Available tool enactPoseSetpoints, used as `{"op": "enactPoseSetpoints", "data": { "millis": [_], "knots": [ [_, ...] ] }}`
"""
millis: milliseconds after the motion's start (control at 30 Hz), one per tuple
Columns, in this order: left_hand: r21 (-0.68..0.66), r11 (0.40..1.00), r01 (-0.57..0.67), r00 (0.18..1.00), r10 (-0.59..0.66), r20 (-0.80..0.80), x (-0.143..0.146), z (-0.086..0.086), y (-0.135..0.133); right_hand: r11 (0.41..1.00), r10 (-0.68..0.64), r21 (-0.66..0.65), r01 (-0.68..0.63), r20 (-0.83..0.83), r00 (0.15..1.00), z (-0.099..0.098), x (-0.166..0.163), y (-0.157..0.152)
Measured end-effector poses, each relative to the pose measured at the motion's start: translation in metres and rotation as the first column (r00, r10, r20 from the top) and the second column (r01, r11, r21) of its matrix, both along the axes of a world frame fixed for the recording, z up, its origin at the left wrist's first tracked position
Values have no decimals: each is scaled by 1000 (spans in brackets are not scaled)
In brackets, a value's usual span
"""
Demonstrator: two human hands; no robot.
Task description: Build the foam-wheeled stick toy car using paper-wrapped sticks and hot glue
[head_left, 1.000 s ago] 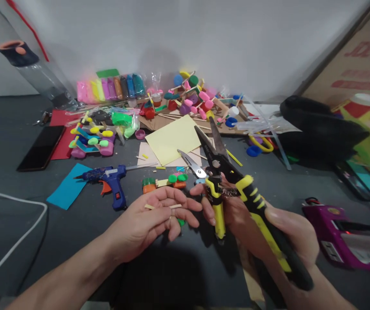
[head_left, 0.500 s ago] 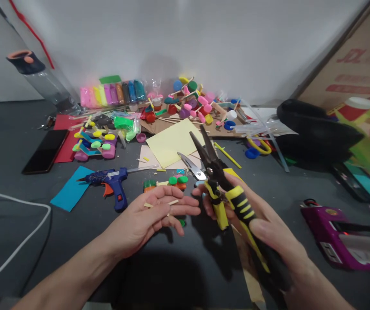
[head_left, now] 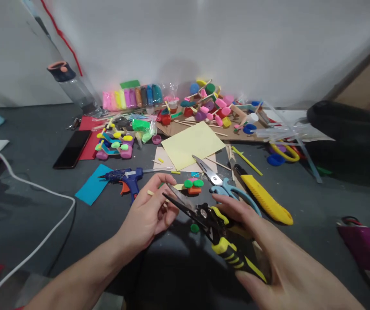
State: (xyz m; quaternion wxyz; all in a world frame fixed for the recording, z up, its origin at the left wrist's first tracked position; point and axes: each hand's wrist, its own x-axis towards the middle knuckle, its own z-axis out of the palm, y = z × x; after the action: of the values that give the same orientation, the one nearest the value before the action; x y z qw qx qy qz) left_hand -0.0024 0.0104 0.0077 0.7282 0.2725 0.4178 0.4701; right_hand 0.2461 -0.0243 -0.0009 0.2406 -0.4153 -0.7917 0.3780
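My left hand (head_left: 143,217) is closed with its fingers curled round short pale wooden stick pieces (head_left: 151,193). My right hand (head_left: 278,254) grips the handles of black-and-yellow snips (head_left: 219,241), whose parted blades point at my left fingertips. Just beyond my hands sits a small model with green and orange parts (head_left: 194,189), partly hidden behind the left hand and the blades. A green disc (head_left: 194,228) lies under the snips. Blue-handled scissors (head_left: 215,178) and a yellow utility knife (head_left: 265,196) rest beyond my right hand.
A blue glue gun (head_left: 125,175) lies on blue card (head_left: 94,187) at left, near a phone (head_left: 72,150). Yellow paper (head_left: 188,146) is in the middle. Small colourful models (head_left: 115,144) and clay packs (head_left: 133,99) stand behind. A white cable (head_left: 43,193) crosses the left side.
My left fingers have curled in around the stick pieces from an open palm. The snips have swung down and left, bringing their blades to the left fingertips. The view has shifted left.
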Motion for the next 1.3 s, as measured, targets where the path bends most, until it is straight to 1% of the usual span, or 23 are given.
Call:
{"op": "enactPoseSetpoints", "data": {
  "millis": [67, 133, 233, 367, 533, 700, 900, 1133, 1300],
  "knots": [
    [-34, 996, -88, 996, 89, 18, 1, 1, 3, 1000, 4, 22, -5, 30, 1000, -1, -1, 0],
    [-64, 986, -151, 986, 156, 68, 1, 1, 8, 999, -9, 32, 9, 27, 1000, -1, 0, 0],
    [-88, 977, -192, 965, 205, 166, 2, 1, 14, 998, -47, 29, 48, -13, 999, -1, 0, 2],
    [-105, 980, -171, 963, 189, 195, 3, 3, 14, 997, -82, -6, 82, -65, 995, -3, 0, 4],
    [-108, 974, -199, 958, 217, 187, 4, 6, 14, 995, -96, -41, 94, -49, 994, -5, -1, 6],
    [-132, 972, -196, 956, 219, 195, 3, 3, 16, 994, -102, -40, 100, -48, 994, -5, -2, 6],
    [-102, 988, -120, 967, 139, 211, 2, 1, 13, 994, -104, -29, 103, -48, 993, -3, -2, 7],
    [-86, 993, -85, 988, 95, 119, 1, -1, 15, 994, -110, -15, 110, -37, 993, -3, -2, 8],
    [-29, 996, -90, 992, 92, 81, 0, -3, 14, 994, -107, -2, 107, -12, 994, -3, -2, 8]
  ]
}}
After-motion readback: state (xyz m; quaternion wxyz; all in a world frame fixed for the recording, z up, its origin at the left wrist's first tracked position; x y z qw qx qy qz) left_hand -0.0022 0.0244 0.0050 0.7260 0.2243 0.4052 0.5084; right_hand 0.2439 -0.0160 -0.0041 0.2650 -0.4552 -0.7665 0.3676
